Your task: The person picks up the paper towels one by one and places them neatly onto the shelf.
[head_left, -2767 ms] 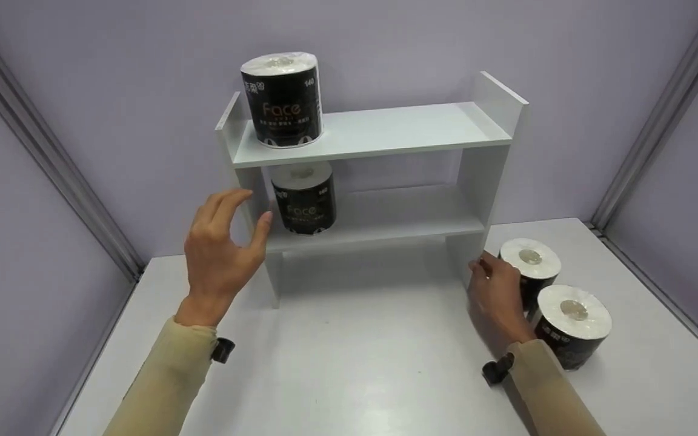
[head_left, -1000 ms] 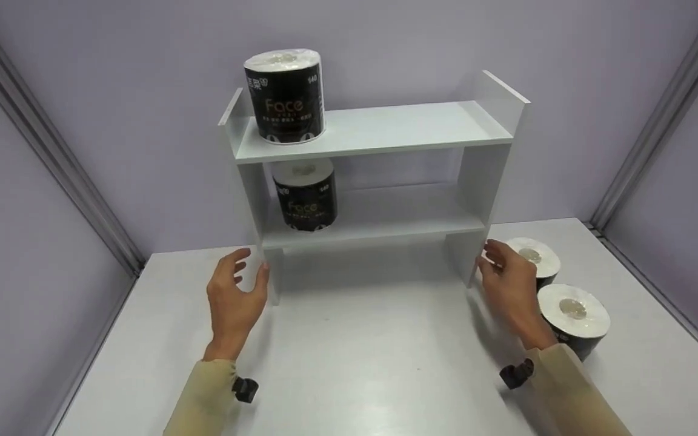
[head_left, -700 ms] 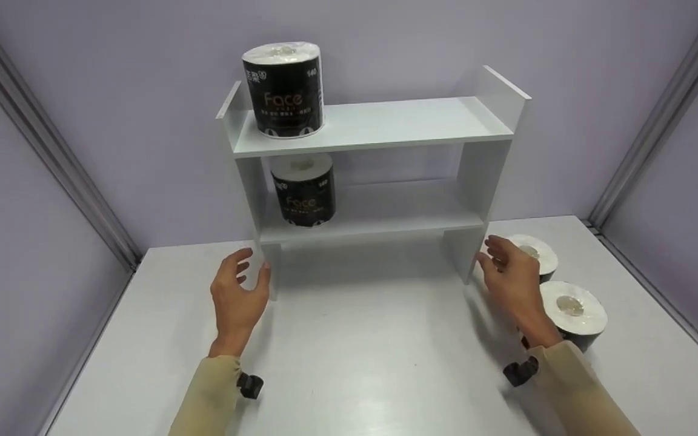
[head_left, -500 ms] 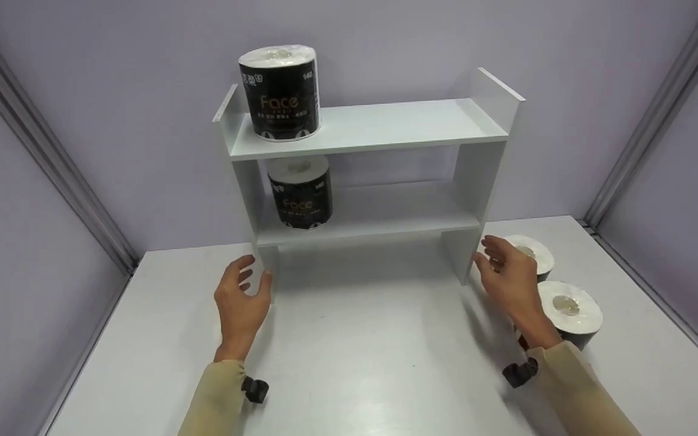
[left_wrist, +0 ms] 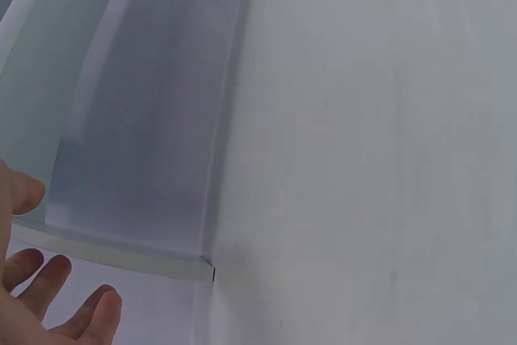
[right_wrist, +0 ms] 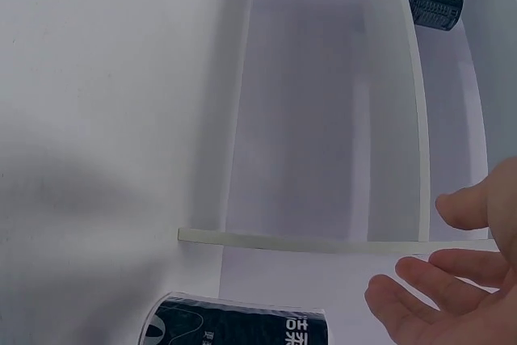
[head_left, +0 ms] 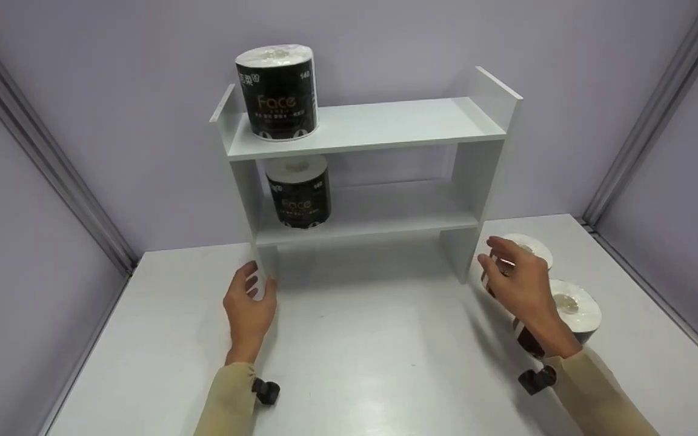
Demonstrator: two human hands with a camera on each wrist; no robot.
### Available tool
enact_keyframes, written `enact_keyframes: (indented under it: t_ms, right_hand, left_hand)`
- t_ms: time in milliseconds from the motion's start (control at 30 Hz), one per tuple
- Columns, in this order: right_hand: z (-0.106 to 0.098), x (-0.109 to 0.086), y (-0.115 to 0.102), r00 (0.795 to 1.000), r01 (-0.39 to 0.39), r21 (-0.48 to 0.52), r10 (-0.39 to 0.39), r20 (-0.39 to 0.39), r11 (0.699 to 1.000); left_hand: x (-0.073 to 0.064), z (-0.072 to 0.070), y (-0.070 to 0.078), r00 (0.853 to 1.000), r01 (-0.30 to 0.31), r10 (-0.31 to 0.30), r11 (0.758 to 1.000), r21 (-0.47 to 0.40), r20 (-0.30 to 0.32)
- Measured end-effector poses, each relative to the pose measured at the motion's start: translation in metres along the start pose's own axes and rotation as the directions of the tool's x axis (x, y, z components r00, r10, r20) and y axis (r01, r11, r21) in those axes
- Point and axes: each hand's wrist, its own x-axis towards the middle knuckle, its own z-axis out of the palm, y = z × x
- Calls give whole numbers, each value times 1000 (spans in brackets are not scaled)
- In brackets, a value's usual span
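Observation:
A white two-tier shelf (head_left: 403, 124) stands against the back wall. My left hand (head_left: 249, 309) is beside its lower left leg, thumb and fingers spread around the panel edge; the left wrist view shows the fingers apart from the side panel (left_wrist: 121, 257). My right hand (head_left: 521, 284) hovers right of the lower right leg, fingers loosely bent with nothing between them. Behind and beside it stand a rear toilet roll (head_left: 540, 248) and a front toilet roll (head_left: 585, 310), both partly hidden by that hand and wrist.
One black-wrapped toilet roll (head_left: 279, 100) sits at the top board's left end. Another wrapped roll (head_left: 298, 197) sits below it on the middle board. The white table (head_left: 361, 351) extends in front of the shelf, and grey partition walls (head_left: 34, 200) enclose it.
My left hand has come down from beside the middle board to the lower left leg, lately edging right. My right hand has drawn slightly right, away from the right leg.

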Motion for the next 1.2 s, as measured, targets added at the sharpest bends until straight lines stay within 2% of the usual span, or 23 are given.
enact_keyframes:
  t_ms: [167, 300, 600, 900, 1200]
  right_hand:
    - [-7, -4, -2, 1000, 11, 9, -11, 25, 1000]
    - [-12, -8, -2, 998, 51, 9, -51, 28, 999]
    - [-26, -15, 0, 988, 154, -10, -153, 31, 988]
    - [-41, -24, 8, 982, 186, -62, -186, 20, 981]
    - [-52, -33, 17, 964, 264, -135, -265, 12, 955]
  left_hand:
    - [-2, 5, -3, 999, 47, -46, 999, -22, 17]
    - [-1, 8, -3, 998, 63, -63, 998, -25, 31]
    - [1, 7, -2, 996, 66, -63, 997, -47, 64]
    - [2, 4, -5, 997, 47, -47, 999, 4, 62]
    - [6, 3, -7, 998, -6, 4, 1000, 24, 70]
